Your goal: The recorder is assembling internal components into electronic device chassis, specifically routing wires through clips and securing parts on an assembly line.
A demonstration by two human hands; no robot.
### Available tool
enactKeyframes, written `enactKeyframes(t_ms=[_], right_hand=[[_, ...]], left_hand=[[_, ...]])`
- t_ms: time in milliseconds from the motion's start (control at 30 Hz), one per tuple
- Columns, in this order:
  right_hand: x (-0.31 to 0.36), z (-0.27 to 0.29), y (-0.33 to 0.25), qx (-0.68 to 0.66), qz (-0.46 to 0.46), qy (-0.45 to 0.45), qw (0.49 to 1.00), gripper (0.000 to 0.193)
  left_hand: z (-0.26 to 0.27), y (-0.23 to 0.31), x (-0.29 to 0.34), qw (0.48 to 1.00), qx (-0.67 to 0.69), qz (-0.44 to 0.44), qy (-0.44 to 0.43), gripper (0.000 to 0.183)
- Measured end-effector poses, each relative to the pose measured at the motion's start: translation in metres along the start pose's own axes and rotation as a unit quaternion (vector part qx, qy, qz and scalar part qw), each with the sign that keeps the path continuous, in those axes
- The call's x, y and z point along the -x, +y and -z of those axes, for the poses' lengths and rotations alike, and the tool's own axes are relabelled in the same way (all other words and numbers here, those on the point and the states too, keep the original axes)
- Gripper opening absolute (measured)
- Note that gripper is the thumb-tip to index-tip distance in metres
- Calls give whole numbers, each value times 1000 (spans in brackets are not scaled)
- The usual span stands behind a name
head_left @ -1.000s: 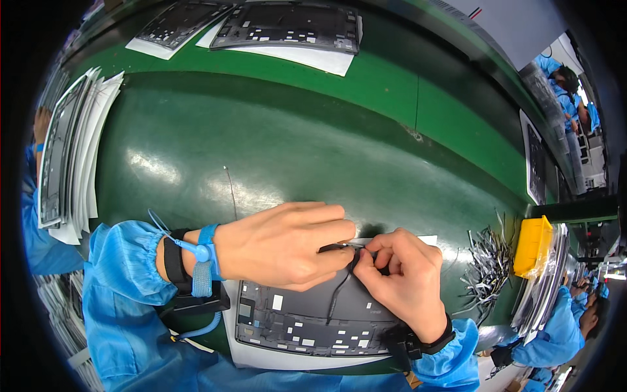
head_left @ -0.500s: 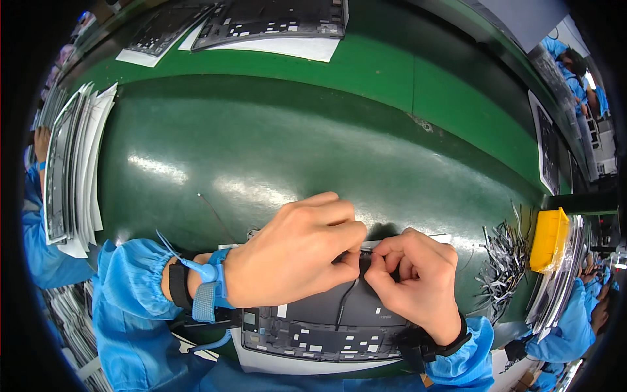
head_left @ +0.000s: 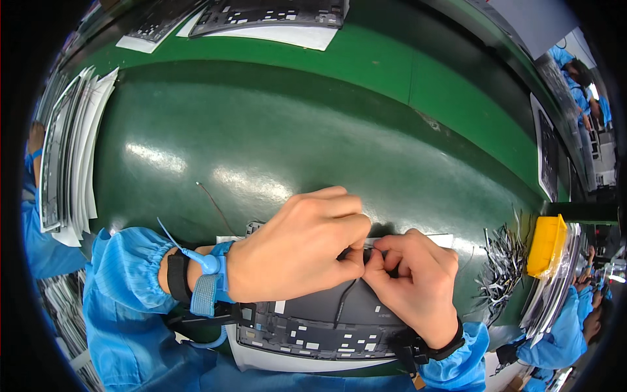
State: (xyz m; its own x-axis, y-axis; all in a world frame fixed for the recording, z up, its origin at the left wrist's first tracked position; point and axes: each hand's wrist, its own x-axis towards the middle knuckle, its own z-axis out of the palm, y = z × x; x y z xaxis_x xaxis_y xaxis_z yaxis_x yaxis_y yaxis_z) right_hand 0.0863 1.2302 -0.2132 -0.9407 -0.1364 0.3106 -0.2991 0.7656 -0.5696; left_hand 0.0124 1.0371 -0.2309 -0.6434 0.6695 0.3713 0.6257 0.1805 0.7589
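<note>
A dark flat panel (head_left: 356, 310), like a laptop or tablet cover, lies before me on a white sheet (head_left: 294, 360). Small white pads dot its near strip. Up its middle runs a thin black cable (head_left: 342, 302), which passes under my fingers. My left hand (head_left: 304, 245) reaches over the panel's far left part, fingers curled and pinched at the cable's upper end. Facing it, my right hand (head_left: 418, 281) pinches with thumb and forefinger at the same place. The fingertips almost meet, and a small dark piece shows between them. Exactly what the left fingertips grip is hidden.
A thin loose wire (head_left: 212, 199) lies beyond my left wrist. To the right are a heap of cables (head_left: 501, 268) and a yellow bin (head_left: 547, 245). Stacked panels and sheets (head_left: 81, 150) stand left; more panels (head_left: 268, 16) lie at the back. Co-workers sit at both sides.
The view has shifted slightly, so the far panels sit higher in the picture. Both hands stay pinched together at the same spot, with only small finger movement.
</note>
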Motion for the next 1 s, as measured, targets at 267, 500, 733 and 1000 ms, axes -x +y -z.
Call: enactKeyframes(t_ms=[267, 500, 733, 1000], right_hand=[[0, 2, 6, 9, 47, -13, 999, 19], [3, 2, 6, 7, 52, 14, 999, 19], [12, 11, 2, -53, 40, -18, 998, 16], [98, 82, -32, 69, -298, 119, 945, 11]], left_hand=[[-5, -1, 0, 998, -49, -41, 10, 22], [-4, 4, -3, 997, -48, -57, 4, 22], [25, 19, 4, 991, -129, -32, 14, 22], [78, 88, 112, 876, -222, 429, 0, 27]])
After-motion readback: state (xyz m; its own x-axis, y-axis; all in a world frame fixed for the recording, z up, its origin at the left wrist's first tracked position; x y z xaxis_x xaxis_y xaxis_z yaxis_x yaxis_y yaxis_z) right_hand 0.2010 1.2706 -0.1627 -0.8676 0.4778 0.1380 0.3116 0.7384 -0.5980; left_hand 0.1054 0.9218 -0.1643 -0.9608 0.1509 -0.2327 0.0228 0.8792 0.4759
